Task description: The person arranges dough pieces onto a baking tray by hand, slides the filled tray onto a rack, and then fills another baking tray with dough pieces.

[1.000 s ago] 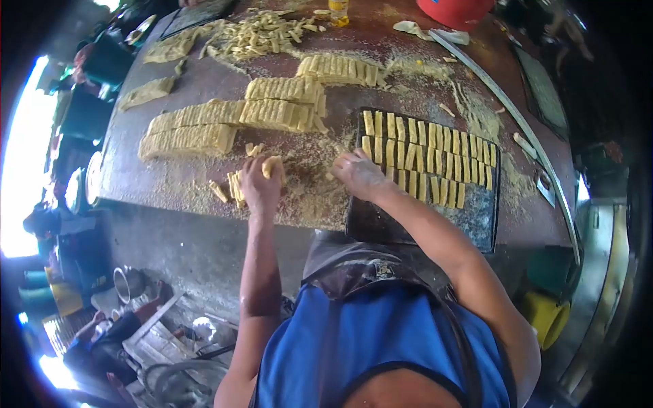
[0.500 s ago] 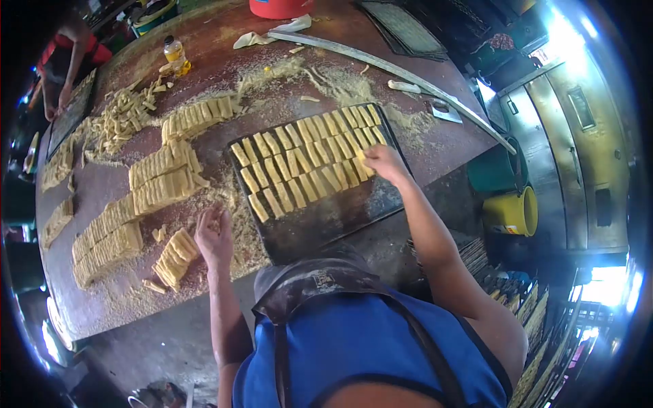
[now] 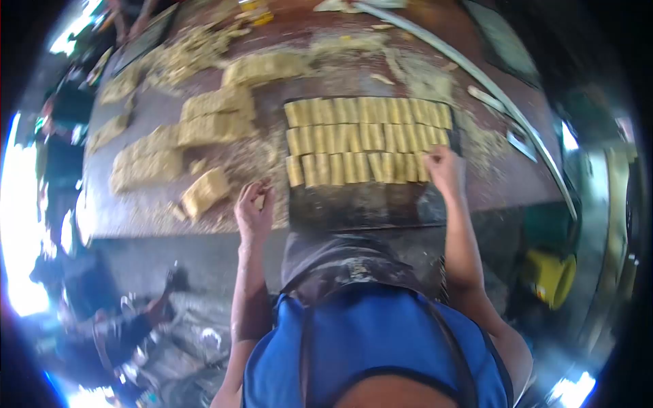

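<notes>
No lettering, number or sign can be read.

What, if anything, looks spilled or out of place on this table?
Loose crumbs lie scattered over the table, including between the left hand and the tray. They look messy beside the neat rows of yellow sticks. The picture is too blurred to judge any damage.

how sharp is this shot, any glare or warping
Head view: blur softens the stacked pale yellow strips; head view, left edge: white glare hides detail; head view, upper right: the long grey metal bar looks bowed, probably by lens distortion.
</notes>
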The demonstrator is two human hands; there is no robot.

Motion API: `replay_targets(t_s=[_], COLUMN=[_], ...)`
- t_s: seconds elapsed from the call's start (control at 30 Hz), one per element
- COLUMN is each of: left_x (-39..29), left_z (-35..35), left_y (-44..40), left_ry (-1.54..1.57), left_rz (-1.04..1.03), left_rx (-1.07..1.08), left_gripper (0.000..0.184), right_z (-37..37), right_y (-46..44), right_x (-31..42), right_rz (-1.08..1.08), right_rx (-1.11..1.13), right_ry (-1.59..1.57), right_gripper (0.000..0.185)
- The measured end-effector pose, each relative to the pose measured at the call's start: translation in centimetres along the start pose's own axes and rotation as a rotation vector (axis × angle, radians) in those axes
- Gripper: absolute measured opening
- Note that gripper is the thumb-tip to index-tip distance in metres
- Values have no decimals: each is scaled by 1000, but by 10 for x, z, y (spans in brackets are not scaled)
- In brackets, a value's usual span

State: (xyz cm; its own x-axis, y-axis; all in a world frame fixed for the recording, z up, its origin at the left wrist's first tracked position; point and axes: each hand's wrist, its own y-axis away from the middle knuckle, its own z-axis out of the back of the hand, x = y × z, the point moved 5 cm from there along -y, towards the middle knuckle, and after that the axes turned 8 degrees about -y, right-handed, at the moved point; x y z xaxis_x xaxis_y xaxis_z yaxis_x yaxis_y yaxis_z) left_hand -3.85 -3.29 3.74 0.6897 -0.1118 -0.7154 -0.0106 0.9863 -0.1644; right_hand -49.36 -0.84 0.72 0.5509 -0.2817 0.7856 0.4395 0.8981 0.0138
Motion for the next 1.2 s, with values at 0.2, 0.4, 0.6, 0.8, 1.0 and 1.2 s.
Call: replay_targets(t_s=[0.2,0.4,0.6,0.8,1.0,1.2], left_x=[75,132,183,162,145,147], left_z=[91,150,134,137,123,129], left_y=[2,-27,-39,-37,-40,-43], left_ry=[-112,-335,-318,-325,-434,-408], left_rz=[178,115,-7,36,-120,-77], left_rx=[-197,-87,125,72,96,175], left_gripper=[31,53,81,81,67,59], right_z=[-125,-317,-422,-415,-417,-382], right_y=[5,71,97,88,85,69], right_x=[113,237,267,283,291,244], right_rz=[-170,-269,-236,-164,1,-579], right_rx=[564,1022,696,829,817,893], right_ry=[-485,-610,-296,-251,48,-832], right_gripper=[34,61,44,48,33,43])
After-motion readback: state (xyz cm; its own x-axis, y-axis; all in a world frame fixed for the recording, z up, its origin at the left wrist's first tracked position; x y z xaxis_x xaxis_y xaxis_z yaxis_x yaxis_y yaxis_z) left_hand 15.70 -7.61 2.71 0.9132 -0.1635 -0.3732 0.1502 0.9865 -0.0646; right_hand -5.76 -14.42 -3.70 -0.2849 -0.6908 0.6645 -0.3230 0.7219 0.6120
